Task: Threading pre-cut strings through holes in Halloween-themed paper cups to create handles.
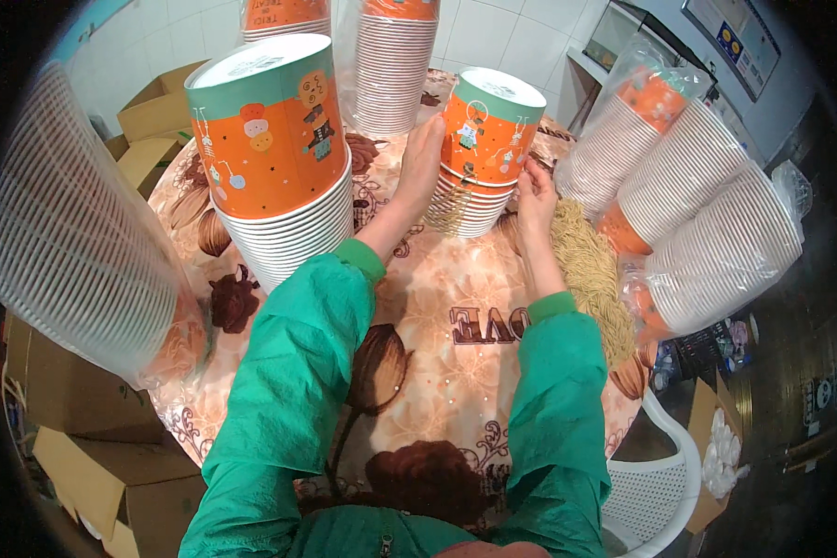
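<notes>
A short stack of upside-down paper buckets, orange with a green band and cartoon figures, stands at the far middle of the table. My left hand lies along its left side, fingers stretched out and flat. My right hand is at its right side, fingers bent together; whatever they pinch is too small to make out. Tan strings hang at the stack's lower left. Beside my right wrist lies a thick bundle of tan cords. Left of my left hand rises a taller stack of the same buckets.
Bucket stacks in clear plastic stand at the left, at the back and along the right. A flowered cloth covers the round table. Open cardboard boxes sit at the lower left, and a white plastic chair at the lower right.
</notes>
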The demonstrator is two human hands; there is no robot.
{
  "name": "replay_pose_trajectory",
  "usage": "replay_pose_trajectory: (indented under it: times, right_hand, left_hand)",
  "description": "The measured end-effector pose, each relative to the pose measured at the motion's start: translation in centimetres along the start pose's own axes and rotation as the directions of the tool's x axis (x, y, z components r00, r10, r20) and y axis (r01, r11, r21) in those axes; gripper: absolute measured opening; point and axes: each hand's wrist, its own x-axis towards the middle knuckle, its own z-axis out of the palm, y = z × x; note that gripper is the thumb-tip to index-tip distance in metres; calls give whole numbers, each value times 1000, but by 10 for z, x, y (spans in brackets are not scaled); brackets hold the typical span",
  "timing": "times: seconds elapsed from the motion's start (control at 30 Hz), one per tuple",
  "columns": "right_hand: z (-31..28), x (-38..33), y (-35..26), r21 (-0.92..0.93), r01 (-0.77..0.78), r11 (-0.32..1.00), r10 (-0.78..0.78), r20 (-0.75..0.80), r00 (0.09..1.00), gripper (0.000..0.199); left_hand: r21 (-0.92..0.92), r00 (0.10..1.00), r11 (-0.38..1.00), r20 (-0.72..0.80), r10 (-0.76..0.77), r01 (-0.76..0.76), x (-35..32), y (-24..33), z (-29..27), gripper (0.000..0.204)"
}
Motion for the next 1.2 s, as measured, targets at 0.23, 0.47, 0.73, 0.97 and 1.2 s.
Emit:
replay_pose_trajectory:
  times: [0.23,0.47,0.73,0.97,1.2]
  right_hand:
    - [8,-14,-7,25,65,998,-64,-26,998,34]
    - [-6,-6,8,32,46,998,-44,-42,998,32]
    - [1,-15,2,130,37,991,-33,-36,999,32]
    - [8,-25,-12,173,7,985,4,-64,998,33]
    - [3,-22,-6,122,52,991,-46,-56,997,34]
  left_hand:
    - [-10,1000,1000,-8,-28,28,5,-10,-6,60]
    - [2,999,1000,46,5,-5,-3,-10,1,63]
    - [28,999,1000,34,9,-10,0,-14,-3,61]
    - [25,999,999,21,-38,37,2,-17,-3,61]
    - [43,999,999,31,22,-23,2,-24,-1,62]
